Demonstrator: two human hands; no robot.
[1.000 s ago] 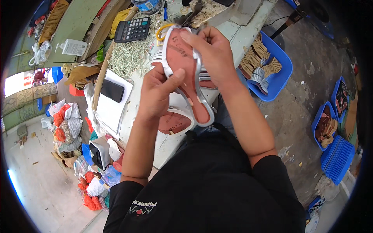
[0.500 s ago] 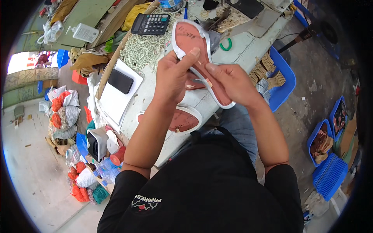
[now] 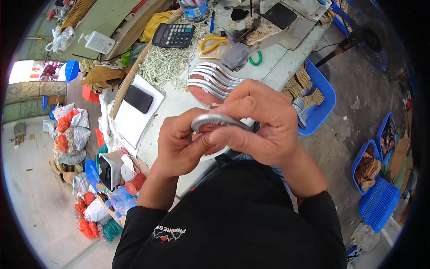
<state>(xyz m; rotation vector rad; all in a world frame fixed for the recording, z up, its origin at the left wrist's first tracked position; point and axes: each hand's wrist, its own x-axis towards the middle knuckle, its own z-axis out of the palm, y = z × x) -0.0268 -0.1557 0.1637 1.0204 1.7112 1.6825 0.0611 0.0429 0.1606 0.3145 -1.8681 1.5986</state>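
Near my body, above the table's front edge, I hold a shoe insole (image 3: pixel 214 118) with a reddish-brown face and a pale rim. It is tilted so its rounded end shows nearly edge-on. My left hand (image 3: pixel 177 141) is closed on its left side, with the thumb against the face. My right hand (image 3: pixel 268 123) grips it from the right with thumb and bent fingers, hiding much of its length. Just beyond my hands, several similar insoles (image 3: pixel 204 85) lie overlapped on the table. Part of another reddish piece shows below my hands, mostly hidden.
On the table (image 3: pixel 172 105) are a calculator (image 3: pixel 174 35), tangled pale cords (image 3: pixel 163 62), yellow-handled scissors (image 3: pixel 212 44), a green ring (image 3: pixel 255 58) and a phone (image 3: pixel 138 99) on white paper. A blue crate (image 3: pixel 329 96) with tan sole pieces stands to the right.
The insole has come down and closer to my body, turning from face-up to nearly edge-on. Both hands moved with it, uncovering the overlapped insoles and scissors on the table.
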